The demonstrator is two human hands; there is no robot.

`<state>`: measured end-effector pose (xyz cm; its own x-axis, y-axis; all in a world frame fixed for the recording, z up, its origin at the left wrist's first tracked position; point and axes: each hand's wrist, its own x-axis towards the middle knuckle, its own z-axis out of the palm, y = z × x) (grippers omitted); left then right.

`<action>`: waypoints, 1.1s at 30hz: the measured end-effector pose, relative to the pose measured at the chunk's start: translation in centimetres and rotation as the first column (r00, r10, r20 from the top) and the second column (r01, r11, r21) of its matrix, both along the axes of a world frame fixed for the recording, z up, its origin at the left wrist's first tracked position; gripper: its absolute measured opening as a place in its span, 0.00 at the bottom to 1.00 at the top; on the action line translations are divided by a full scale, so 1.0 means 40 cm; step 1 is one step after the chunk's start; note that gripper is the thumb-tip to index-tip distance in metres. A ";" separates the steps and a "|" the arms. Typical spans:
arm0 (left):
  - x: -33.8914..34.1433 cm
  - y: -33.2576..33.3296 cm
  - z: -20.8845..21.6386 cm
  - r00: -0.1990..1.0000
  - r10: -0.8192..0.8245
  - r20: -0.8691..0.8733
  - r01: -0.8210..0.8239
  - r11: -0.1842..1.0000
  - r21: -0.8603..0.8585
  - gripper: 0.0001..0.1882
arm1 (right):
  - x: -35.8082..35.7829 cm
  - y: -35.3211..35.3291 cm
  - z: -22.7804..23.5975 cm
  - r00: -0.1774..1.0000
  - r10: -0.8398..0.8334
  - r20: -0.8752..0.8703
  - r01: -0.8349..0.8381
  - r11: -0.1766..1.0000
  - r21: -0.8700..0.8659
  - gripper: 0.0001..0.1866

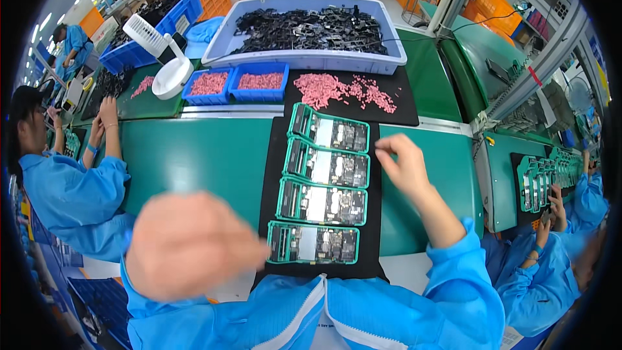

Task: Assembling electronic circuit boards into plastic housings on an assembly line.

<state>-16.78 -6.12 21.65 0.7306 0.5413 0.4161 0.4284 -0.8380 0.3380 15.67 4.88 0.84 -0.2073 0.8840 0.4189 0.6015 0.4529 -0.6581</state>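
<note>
Several green frames lie in a column on a black mat (272, 155) in front of me, each holding an opened phone-like device with a circuit board and a silver panel. The nearest frame (313, 243) is by my left hand (194, 246), which is smeared by motion, so its fingers cannot be read. My right hand (405, 165) hovers just right of the farthest frames (330, 131), with fingers curled and pinched together. Whatever that pinch holds, if anything, is too small to make out. Beyond the frames, loose small pink pieces (319, 90) are heaped on the mat.
A large pale bin (301, 63) of black parts stands at the back. Two blue trays (259, 94) hold pink pieces, beside a white fan (172, 78). A co-worker (71, 181) sits at left; another person's hands (554, 210) work over green frames at right.
</note>
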 end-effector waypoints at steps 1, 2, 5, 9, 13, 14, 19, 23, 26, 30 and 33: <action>0.018 0.084 -0.009 0.999 0.024 -0.025 -0.024 1.000 -0.003 0.10 | 0.016 0.063 -0.012 0.997 -0.052 0.050 0.053 0.998 -0.020 0.04; 0.045 0.157 -0.014 0.995 0.077 -0.066 -0.077 0.997 -0.002 0.08 | 0.018 0.129 -0.021 0.994 -0.074 0.084 0.077 0.996 -0.038 0.03; 0.102 0.405 -0.118 0.993 0.084 -0.078 -0.089 0.994 -0.058 0.05 | -0.033 0.282 -0.027 0.976 -0.087 0.199 0.092 0.996 -0.017 0.05; 0.186 0.646 -0.289 0.968 0.116 -0.224 -0.173 0.952 -0.254 0.06 | -0.103 0.402 -0.066 0.902 -0.121 0.415 0.165 0.984 -0.071 0.08; 0.290 0.780 -0.444 0.934 0.135 -0.331 -0.221 0.947 -0.235 0.07 | -0.101 0.429 -0.090 0.835 -0.132 0.534 0.161 0.987 -0.008 0.06; 0.310 0.801 -0.465 0.919 0.151 -0.363 -0.239 0.948 -0.210 0.07 | -0.095 0.427 -0.087 0.848 -0.139 0.511 0.126 0.990 0.059 0.04; 0.372 0.859 -0.538 0.780 0.377 -0.499 -0.412 0.910 0.044 0.06 | -0.018 0.367 -0.046 0.883 -0.134 0.450 0.139 0.990 0.022 0.04; 0.380 0.870 -0.557 0.780 0.394 -0.486 -0.462 0.887 -0.023 0.04 | 0.070 0.262 -0.046 0.920 -0.122 0.373 0.088 0.990 0.107 0.05; 0.404 0.852 -0.509 0.750 0.348 -0.562 -0.541 0.812 -0.218 0.05 | 0.099 0.175 -0.051 0.916 -0.075 0.395 0.079 0.997 0.006 0.05; 0.414 0.836 -0.521 0.735 0.362 -0.573 -0.541 0.822 -0.176 0.05 | 0.088 0.090 -0.074 0.921 -0.038 0.388 0.048 0.999 -0.018 0.06; 0.404 0.833 -0.549 0.792 0.352 -0.499 -0.431 0.901 -0.048 0.04 | 0.089 0.070 -0.083 0.933 -0.051 0.357 0.063 0.998 -0.022 0.05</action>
